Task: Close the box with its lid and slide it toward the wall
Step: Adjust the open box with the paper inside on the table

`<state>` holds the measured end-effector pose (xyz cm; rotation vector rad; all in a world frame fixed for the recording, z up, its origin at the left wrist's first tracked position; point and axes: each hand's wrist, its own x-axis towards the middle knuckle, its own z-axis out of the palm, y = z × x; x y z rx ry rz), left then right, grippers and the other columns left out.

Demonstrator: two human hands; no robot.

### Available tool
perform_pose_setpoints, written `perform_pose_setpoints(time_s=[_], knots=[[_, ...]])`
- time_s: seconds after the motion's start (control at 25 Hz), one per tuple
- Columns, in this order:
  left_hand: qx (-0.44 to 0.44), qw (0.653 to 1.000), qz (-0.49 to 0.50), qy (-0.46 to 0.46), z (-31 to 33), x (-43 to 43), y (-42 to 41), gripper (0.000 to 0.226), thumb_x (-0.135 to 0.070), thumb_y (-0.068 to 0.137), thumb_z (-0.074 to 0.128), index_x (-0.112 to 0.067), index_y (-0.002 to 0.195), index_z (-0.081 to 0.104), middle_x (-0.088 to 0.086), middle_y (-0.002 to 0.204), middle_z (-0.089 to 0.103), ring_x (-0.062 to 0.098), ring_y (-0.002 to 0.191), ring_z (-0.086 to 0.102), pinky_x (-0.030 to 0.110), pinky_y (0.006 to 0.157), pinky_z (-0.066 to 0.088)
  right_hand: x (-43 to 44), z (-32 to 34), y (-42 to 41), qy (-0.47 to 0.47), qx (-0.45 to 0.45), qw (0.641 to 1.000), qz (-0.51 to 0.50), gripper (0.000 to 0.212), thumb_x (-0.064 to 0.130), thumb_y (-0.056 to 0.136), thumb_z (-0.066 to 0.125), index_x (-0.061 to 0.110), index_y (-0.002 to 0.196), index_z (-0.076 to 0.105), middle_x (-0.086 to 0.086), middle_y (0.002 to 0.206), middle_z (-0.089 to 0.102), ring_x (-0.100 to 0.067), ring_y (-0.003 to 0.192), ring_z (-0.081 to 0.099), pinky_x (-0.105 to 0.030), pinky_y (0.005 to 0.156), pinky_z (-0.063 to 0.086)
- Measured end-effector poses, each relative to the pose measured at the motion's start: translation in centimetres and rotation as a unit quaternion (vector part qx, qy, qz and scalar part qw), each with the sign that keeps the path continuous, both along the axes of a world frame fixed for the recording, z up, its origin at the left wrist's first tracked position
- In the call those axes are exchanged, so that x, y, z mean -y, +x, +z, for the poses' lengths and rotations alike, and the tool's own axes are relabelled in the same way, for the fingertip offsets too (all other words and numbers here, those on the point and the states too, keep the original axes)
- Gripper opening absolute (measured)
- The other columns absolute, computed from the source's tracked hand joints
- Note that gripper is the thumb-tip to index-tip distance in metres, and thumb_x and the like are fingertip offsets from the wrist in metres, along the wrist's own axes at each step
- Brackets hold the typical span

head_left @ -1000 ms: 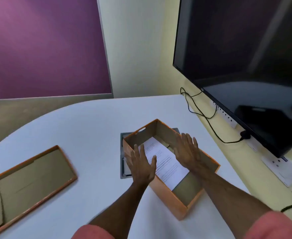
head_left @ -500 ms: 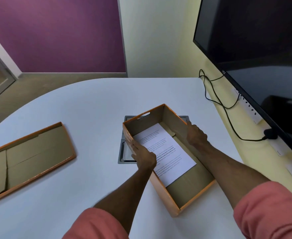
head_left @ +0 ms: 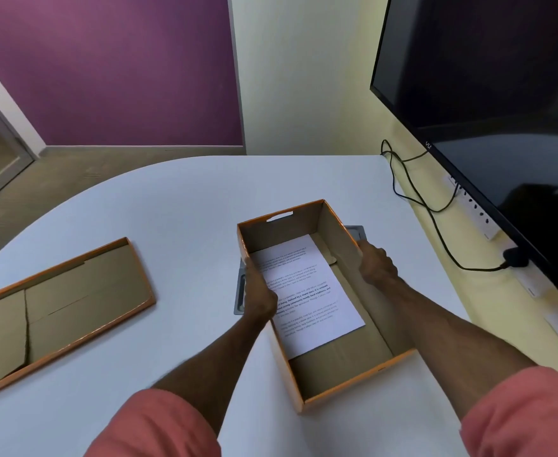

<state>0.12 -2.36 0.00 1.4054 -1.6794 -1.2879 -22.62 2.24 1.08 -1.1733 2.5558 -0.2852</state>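
Box: I see the open orange cardboard box [head_left: 343,374] sitting on the white rounded table [head_left: 172,199], its long axis running away from me, over a grey floor-box plate [head_left: 239,291]
Contents: a white printed paper sheet [head_left: 307,291] lies flat inside
Left grip: my left hand [head_left: 259,296] clasps the box's left wall, fingers curled over it
Right grip: my right hand [head_left: 376,265] is closed on the right wall
Lid: the flat orange-edged cardboard lid [head_left: 60,308] lies inside-up, well apart to the left
Wall side: a black television screen [head_left: 488,94] and a black cable [head_left: 436,209] sit to the right
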Motion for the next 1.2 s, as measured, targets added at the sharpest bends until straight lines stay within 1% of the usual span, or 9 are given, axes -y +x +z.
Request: perform_pose_setpoints(time_s=[0.04, 0.16, 0.28, 0.4, 0.52, 0.68, 0.88, 1.04, 1.2], knots=[[-0.019, 1.0, -0.016, -0.014, 0.5, 0.1, 1.1, 0.044, -0.018, 0.098, 0.048, -0.013, 0.139, 0.032, 0.004, 0.13, 0.052, 0.026, 0.125, 0.052, 0.026, 0.097, 0.051, -0.3, 0.1, 0.8, -0.006, 0.007, 1.0, -0.003, 0.042, 0.002, 0.093, 0.043, 0.014, 0.133, 0.042, -0.022, 0.126, 0.052, -0.041, 0.115, 0.054, -0.044, 0.093, 0.047], [-0.026, 0.994, -0.093, -0.046, 2.0, 0.2, 5.4, 0.08, -0.051, 0.074, 0.058, -0.011, 0.139, 0.032, 0.005, 0.135, 0.051, 0.022, 0.122, 0.053, 0.042, 0.105, 0.044, -1.7, 0.5, 4.1, -0.024, 0.013, 1.0, -0.002, 0.045, -0.001, 0.092, 0.045, 0.012, 0.135, 0.042, -0.023, 0.127, 0.053, -0.042, 0.117, 0.055, -0.043, 0.093, 0.048], [-0.017, 0.992, -0.114, -0.041, 2.4, 0.5, 9.5, 0.087, -0.064, 0.06, 0.055, -0.019, 0.133, 0.037, -0.004, 0.13, 0.053, 0.016, 0.114, 0.054, 0.035, 0.097, 0.044, -3.3, 0.3, 8.2, -0.04, 0.046, 0.998, -0.018, 0.047, -0.003, 0.09, 0.044, 0.012, 0.134, 0.044, -0.022, 0.127, 0.056, -0.041, 0.116, 0.056, -0.042, 0.094, 0.051], [0.002, 0.992, -0.126, -0.015, 2.4, 0.8, 13.2, 0.071, -0.057, 0.068, 0.063, -0.028, 0.128, 0.037, -0.002, 0.131, 0.055, 0.018, 0.113, 0.055, 0.036, 0.095, 0.045, -4.7, -0.1, 12.6, -0.037, 0.062, 0.996, -0.051, 0.047, -0.003, 0.091, 0.044, 0.012, 0.135, 0.044, -0.023, 0.126, 0.055, -0.04, 0.115, 0.057, -0.041, 0.093, 0.051], [0.011, 0.988, -0.156, -0.003, 1.7, 0.7, 17.2, 0.079, -0.048, 0.073, 0.062, -0.025, 0.141, 0.028, -0.003, 0.135, 0.05, 0.016, 0.113, 0.05, 0.037, 0.098, 0.041, -6.5, -0.3, 17.1, -0.043, 0.068, 0.994, -0.071, 0.046, -0.003, 0.091, 0.049, 0.008, 0.136, 0.043, -0.023, 0.127, 0.055, -0.039, 0.115, 0.058, -0.042, 0.093, 0.052], [0.008, 0.983, -0.184, 0.01, 1.2, -0.8, 22.3, 0.083, -0.051, 0.074, 0.059, -0.023, 0.145, 0.025, -0.012, 0.127, 0.044, 0.01, 0.109, 0.046, 0.032, 0.093, 0.04, -8.9, -0.6, 22.5, -0.033, 0.071, 0.992, -0.097, 0.051, -0.002, 0.091, 0.05, 0.009, 0.14, 0.04, -0.024, 0.132, 0.052, -0.04, 0.119, 0.056, -0.042, 0.095, 0.049], [0.018, 0.982, -0.183, 0.033, 0.3, -2.5, 27.1, 0.083, -0.053, 0.074, 0.053, -0.019, 0.144, 0.026, 0.005, 0.143, 0.048, 0.027, 0.127, 0.05, 0.031, 0.092, 0.037, -11.1, -1.7, 27.7, -0.018, 0.072, 0.992, -0.107, 0.048, -0.001, 0.091, 0.051, 0.008, 0.137, 0.041, -0.023, 0.129, 0.054, -0.039, 0.115, 0.058, -0.041, 0.092, 0.051], [0.021, 0.983, -0.181, 0.039, -0.2, -4.0, 28.9, 0.083, -0.046, 0.073, 0.054, -0.015, 0.145, 0.025, 0.009, 0.143, 0.048, 0.024, 0.125, 0.049, 0.03, 0.092, 0.035, -12.6, -2.7, 29.7, -0.013, 0.073, 0.99, -0.12, 0.05, 0.002, 0.092, 0.054, 0.008, 0.139, 0.041, -0.022, 0.13, 0.055, -0.038, 0.115, 0.059, -0.039, 0.09, 0.052], [0.029, 0.982, -0.178, 0.053, -1.2, -4.9, 29.6, 0.079, -0.046, 0.077, 0.056, -0.017, 0.144, 0.026, 0.007, 0.141, 0.049, 0.03, 0.128, 0.049, 0.04, 0.101, 0.041, -13.5, -3.0, 30.2, -0.005, 0.068, 0.99, -0.122, 0.048, 0.002, 0.092, 0.053, 0.009, 0.138, 0.041, -0.022, 0.127, 0.056, -0.039, 0.111, 0.06, -0.039, 0.087, 0.052]])
